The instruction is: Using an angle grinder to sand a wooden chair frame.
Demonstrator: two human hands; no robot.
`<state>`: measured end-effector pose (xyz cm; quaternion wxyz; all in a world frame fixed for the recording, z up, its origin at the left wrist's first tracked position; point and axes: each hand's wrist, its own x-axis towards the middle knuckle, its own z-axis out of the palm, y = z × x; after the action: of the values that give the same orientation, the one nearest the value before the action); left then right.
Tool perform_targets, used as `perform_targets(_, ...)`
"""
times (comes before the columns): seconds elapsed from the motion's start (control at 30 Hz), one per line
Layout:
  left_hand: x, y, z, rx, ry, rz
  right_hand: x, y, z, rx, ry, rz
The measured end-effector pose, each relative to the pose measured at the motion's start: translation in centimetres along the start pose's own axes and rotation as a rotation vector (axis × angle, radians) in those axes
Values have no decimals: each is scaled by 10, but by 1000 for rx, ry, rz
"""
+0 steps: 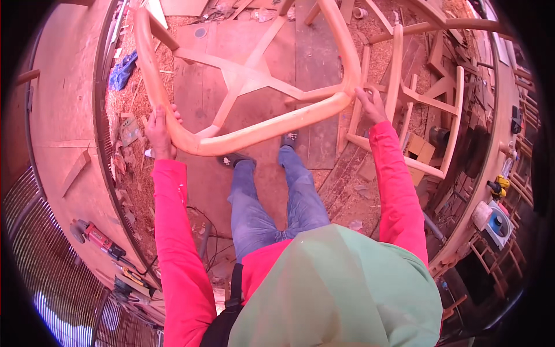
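Note:
A pale wooden furniture frame [272, 122] spans the space in front of me, with a rounded rim and a star-shaped cross brace [245, 78] showing through it. My left hand [160, 132] is closed round the rim's near left side, thumb and fingers on either side of the wood. At the near right corner, my right hand [372, 106] grips the same rim with its fingertips; part of its fingers is hidden behind the wood. Both arms reach forward, and the frame's near edge hangs above my shoes [236, 159].
Another wooden chair frame [451, 121] lies on the right among offcuts and shavings. A red angle grinder [101, 238] rests on the left bench [60, 115]. Blue plastic [122, 70] lies beside that bench. On the right bench is a yellow power tool [500, 185]. A cable [202, 215] crosses the floor.

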<state>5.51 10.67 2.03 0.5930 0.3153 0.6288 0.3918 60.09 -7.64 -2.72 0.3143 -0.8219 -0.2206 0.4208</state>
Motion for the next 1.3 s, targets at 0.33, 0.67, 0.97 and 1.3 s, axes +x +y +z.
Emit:
perform_targets(0.33,17,-41,-42,286,163,-73,76,-78,73,-50,-86,-172)
perform_targets(0.67,61,17,-95,1477,501,706,-65,-48,159,75,-127,30)
perform_targets(0.97,100,-164,50,1734,-640,144,-73,-71,184,-165,206,-98)
perform_targets(1.3,200,-259,138,1691,-538,-159,-72,-65,185,-158,204,-64)
